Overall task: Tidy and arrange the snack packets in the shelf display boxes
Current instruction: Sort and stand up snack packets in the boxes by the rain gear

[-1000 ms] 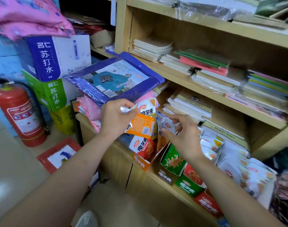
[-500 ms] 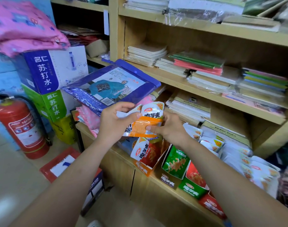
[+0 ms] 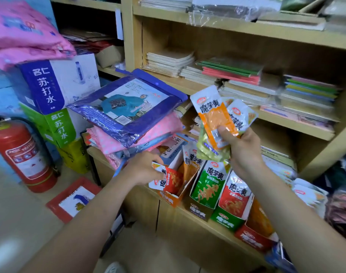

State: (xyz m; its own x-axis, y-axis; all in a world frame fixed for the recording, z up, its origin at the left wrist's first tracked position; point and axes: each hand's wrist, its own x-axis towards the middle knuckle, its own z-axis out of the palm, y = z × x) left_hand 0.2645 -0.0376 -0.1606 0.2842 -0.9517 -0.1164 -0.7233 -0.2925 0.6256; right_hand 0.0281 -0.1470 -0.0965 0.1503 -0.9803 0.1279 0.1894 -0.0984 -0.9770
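Note:
My right hand [image 3: 242,148] grips a fanned bunch of snack packets [image 3: 213,113], an orange one in front with white and yellow-green ones behind, raised above the display boxes. My left hand [image 3: 143,168] reaches down to the orange display box [image 3: 173,198] and pinches a red and white packet [image 3: 166,177] at its opening. To the right stand a green display box [image 3: 207,186] and a red display box [image 3: 236,196] on the low wooden shelf [image 3: 199,217]. More white packets [image 3: 306,194] lie loose further right.
A purple raincoat package [image 3: 126,107] tops pink folded packs left of the boxes. Notebook stacks [image 3: 227,75] fill the shelf above. Soda-water cartons [image 3: 56,83] and a red fire extinguisher [image 3: 20,154] stand at the left. A red tray [image 3: 73,200] lies on the floor.
The bunch of packets passed from both hands into my right hand, which lifted it up and right. My left hand dropped to the orange box and took hold of a red packet.

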